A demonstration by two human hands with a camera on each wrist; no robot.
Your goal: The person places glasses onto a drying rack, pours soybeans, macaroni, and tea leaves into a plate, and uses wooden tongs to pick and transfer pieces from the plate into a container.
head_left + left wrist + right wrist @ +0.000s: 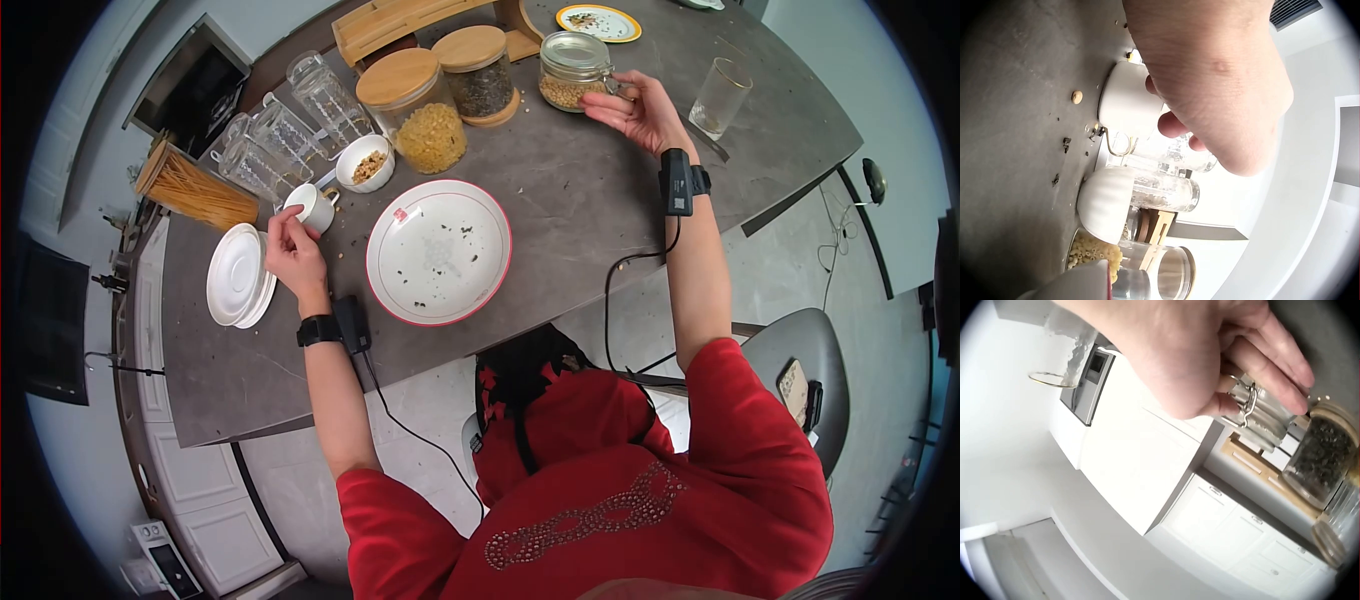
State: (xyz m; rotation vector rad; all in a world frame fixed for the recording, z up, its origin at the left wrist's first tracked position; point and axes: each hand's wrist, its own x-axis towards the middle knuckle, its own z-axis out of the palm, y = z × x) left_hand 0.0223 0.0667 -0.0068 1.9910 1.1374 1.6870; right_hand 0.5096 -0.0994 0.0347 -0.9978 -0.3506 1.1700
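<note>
Grey chair, white cabinets, perhaps a microwave

Clear glass, pale wood and glossy glaze

The counter has a matt, stone-like grey surface. On it, the large plate and the cup look like smooth, glossy ceramic, while the bowl looks faintly ribbed. The clip-top jar is smooth, clear glass with a shiny wire clasp, apparently metal. Round lids of pale wood look matt. The glass pitchers have bumpy, textured sides. Glossy studs dot the soft, matt cloth shirt.
</note>
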